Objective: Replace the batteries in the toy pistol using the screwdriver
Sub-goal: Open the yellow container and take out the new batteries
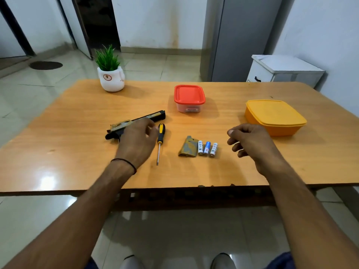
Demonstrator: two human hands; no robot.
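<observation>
The black and tan toy pistol (153, 115) lies on the wooden table (77, 152), its grip hidden under my left hand (137, 139). That hand hovers over or rests on the pistol with loosely curled fingers; I cannot tell whether it holds it. A yellow-and-black screwdriver (160, 140) lies just right of that hand, tip toward me. The tan battery cover (188, 149) lies beside three batteries (207, 148) in a row. My right hand (250, 140) hangs above the table right of the batteries, fingers loosely curled, holding nothing.
A red-lidded container (189, 98) stands behind the batteries. A closed yellow container (274, 116) sits at the right, close behind my right hand. A potted plant (111, 74) stands at the back left. The table's front edge (174, 188) is near me.
</observation>
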